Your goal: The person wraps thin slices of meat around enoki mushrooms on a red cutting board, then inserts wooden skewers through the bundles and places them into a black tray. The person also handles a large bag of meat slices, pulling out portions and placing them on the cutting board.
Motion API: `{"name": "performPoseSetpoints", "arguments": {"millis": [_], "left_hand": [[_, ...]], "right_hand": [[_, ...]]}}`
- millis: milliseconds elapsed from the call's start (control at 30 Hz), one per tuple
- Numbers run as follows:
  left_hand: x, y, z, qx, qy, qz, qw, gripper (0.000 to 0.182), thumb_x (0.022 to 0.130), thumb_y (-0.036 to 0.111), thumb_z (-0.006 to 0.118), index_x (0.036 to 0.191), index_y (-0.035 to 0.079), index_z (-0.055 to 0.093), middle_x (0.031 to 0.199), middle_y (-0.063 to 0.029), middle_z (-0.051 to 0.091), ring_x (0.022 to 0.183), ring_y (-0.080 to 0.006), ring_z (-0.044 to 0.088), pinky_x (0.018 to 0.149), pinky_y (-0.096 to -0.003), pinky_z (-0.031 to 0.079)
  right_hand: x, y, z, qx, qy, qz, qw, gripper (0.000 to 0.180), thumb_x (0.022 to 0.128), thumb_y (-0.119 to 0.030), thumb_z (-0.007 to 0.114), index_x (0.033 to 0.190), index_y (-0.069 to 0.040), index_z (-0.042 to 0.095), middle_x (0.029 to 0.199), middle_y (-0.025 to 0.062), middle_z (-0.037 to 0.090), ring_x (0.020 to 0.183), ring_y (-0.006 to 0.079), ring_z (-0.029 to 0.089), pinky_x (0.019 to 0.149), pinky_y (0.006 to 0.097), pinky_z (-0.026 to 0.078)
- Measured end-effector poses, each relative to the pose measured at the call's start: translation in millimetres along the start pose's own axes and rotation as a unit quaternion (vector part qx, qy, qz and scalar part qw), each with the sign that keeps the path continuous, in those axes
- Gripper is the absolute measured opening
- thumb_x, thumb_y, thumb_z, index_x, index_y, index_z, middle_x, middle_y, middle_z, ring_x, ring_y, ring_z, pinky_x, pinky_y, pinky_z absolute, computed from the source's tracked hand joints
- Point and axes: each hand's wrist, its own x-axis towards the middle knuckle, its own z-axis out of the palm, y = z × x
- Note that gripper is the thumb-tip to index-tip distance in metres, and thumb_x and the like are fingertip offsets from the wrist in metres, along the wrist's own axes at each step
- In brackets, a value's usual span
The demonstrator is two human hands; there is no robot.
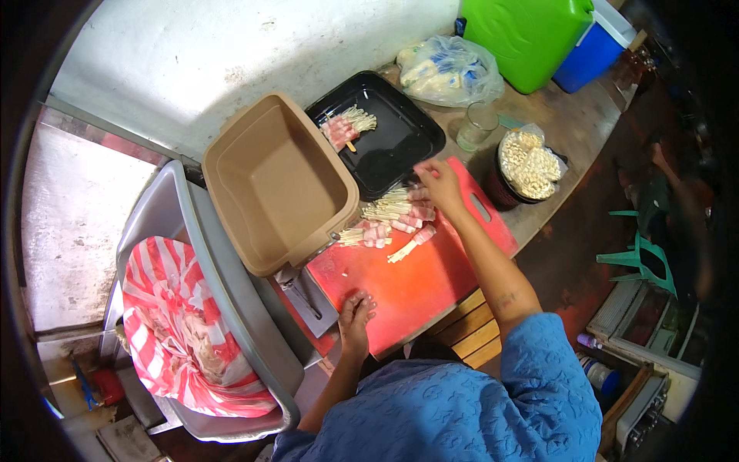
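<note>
My right hand [441, 185] reaches over the far part of a red cutting board [398, 300], thumb and fingers drawn together; whether something small is between them cannot be told. Just below it lie several meat-wrapped enoki bundles [418, 213], with a single roll [413, 243] nearer me. My left hand [356, 323] rests at the board's left edge, its fingers loosely curled and slightly apart, with nothing seen in it. Beyond the board, a black tray [398, 138] contains skewered meat-wrapped enoki [346, 127] at its left end.
A tan plastic basin [283, 185] adjoins the board's left. Below it sit a flat grey piece [312, 303] and a grey tub [254, 346] with a striped bag [190, 335]. Farther right stand a glass [478, 124], a container of enoki [530, 164] and a green jug [525, 43].
</note>
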Motion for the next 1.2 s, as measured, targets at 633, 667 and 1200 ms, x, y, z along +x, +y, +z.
{"name": "performPoseSetpoints", "arguments": {"millis": [633, 667, 1200], "left_hand": [[116, 45, 63, 0.63, -0.026, 0.364, 0.686, 0.041, 0.066, -0.006, 0.051, 0.104, 0.009, 0.056, 0.105, -0.0094, 0.052, 0.1, -0.0307, 0.046, 0.085, -0.0424, 0.037], [116, 47, 65, 0.637, -0.031, 0.359, 0.681, 0.04, 0.066, -0.005, 0.051, 0.103, 0.009, 0.056, 0.104, -0.0094, 0.052, 0.1, -0.0305, 0.046, 0.084, -0.0425, 0.037], [112, 39, 55, 0.306, -0.02, 0.296, 0.905, 0.039, 0.068, 0.007, 0.061, 0.104, 0.004, 0.046, 0.09, -0.0099, 0.056, 0.082, -0.0238, 0.057, 0.07, -0.0337, 0.045]], "right_hand": [[3, -50, -217, -0.326, 0.078, -0.095, 0.937, 0.011, 0.075, -0.012, 0.059, 0.084, -0.009, 0.064, 0.089, 0.0133, 0.06, 0.089, 0.0318, 0.055, 0.074, 0.0384, 0.044], [13, -53, -211, -0.344, 0.045, -0.051, 0.937, 0.012, 0.074, -0.011, 0.058, 0.084, -0.007, 0.064, 0.091, 0.0146, 0.06, 0.092, 0.0324, 0.055, 0.075, 0.0391, 0.044], [28, -57, -203, -0.337, 0.102, -0.1, 0.931, 0.013, 0.069, -0.012, 0.061, 0.075, -0.001, 0.058, 0.085, 0.0201, 0.057, 0.077, 0.0354, 0.055, 0.07, 0.041, 0.044]]}}
